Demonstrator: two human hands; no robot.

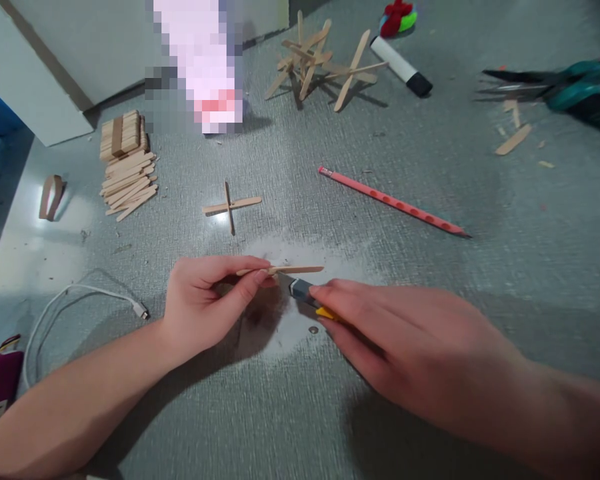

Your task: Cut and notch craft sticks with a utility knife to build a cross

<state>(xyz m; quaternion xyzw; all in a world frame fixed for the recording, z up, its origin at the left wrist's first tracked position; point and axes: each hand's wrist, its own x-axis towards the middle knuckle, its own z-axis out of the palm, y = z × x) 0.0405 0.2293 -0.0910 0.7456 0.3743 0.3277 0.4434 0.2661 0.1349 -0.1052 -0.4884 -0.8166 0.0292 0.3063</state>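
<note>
My left hand (205,300) pinches a wooden craft stick (300,270) by its left end and holds it level just above the grey surface. My right hand (400,340) is closed around a utility knife (303,292) with a grey and yellow body. The knife's blade tip touches the stick near its middle, from below and from my side. Both forearms reach in from the bottom edge.
A cross of two sticks (230,205) lies beyond the hands. A pile of sticks (126,167) sits at left, a stick structure (320,60) at the back. A red pencil (393,201), a marker (401,65), scissors (560,87) and a white cable (80,293) lie around.
</note>
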